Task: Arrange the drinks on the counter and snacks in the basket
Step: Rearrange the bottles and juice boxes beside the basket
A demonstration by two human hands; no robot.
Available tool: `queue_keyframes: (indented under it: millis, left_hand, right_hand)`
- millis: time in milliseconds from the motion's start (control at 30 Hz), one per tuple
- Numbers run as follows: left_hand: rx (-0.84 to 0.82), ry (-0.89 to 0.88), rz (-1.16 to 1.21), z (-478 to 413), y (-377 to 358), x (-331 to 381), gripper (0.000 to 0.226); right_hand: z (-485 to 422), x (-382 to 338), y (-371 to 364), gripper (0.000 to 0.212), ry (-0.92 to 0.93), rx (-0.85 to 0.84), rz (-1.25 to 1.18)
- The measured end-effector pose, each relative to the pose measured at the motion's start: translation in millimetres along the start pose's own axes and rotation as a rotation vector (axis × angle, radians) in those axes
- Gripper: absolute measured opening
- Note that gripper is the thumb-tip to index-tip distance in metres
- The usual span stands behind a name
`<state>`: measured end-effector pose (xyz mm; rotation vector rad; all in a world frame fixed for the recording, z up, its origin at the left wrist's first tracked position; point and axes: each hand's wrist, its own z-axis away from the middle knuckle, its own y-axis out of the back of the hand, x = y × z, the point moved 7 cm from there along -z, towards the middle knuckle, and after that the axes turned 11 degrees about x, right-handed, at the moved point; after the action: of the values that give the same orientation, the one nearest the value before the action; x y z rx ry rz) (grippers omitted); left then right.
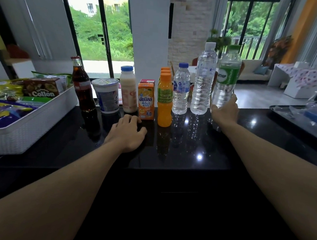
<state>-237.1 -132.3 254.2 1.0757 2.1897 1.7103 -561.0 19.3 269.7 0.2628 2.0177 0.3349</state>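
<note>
Far left: white basket [33, 123] on the black desk [189, 149], filled with snacks. Collon box [42, 89] sits toward the back, blue and yellow snack bag [4, 113] at the front, other packets between.

Just right of the basket, a row of drinks runs along the desk:
- glass cola bottle [82, 85]
- white yogurt cup [106, 95]
- milk bottle [128, 90] with blue cap
- orange drink carton [145, 102], with a pink carton [147, 81] directly behind it

Left hand [127, 132] lies palm down on the desk just in front of the orange drink carton, fingers loosely bent, holding nothing. Whether the fingertips touch the carton: cannot tell.

Next come three orange juice bottles [165, 101], lined one behind another. Then a small water bottle [181, 89] with blue cap and a tall water bottle [203, 80] with white cap, all upright and close together.

Right hand [226, 112] wraps round the lower part of the green-label water bottle [226, 77], just beside the tall one. The hand hides the bottle's base, so contact with the desk is not determinable.

Far right: dark tray [284, 112] carrying clear plastic and a blue item, well apart from the drinks.
</note>
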Motion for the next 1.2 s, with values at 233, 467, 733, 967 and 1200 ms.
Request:
queue_keyframes:
  millis: [233, 467, 733, 967, 1200]
  left_hand:
    - [-0.003, -0.004, 0.006, 1.5, 0.4, 0.2, 0.051]
    - [-0.007, 0.0, 0.014, 3.2, 3.7, 2.2, 0.052]
    - [-0.008, -0.004, 0.02, 4.1, 4.9, 3.8, 0.051]
    - [-0.009, -0.008, 0.012, 3.2, 3.0, 1.7, 0.051]
    - [-0.018, -0.005, 0.013, 4.2, 4.7, 3.4, 0.053]
  right_hand:
    - [-0.7, 2.0, 1.9, 0.08, -0.027, 0.023, 0.012]
    - [-3.0, 1.7, 0.7, 0.067, 0.023, 0.008, 0.036]
    - [-0.6, 0.3, 3.6, 0.073, 0.008, 0.029, 0.015]
    - [-1.5, 3.7, -4.0, 0.075, 0.019, -0.031, 0.068]
    - [-2.4, 3.2, -3.5, 0.078, -0.025, 0.004, 0.046]
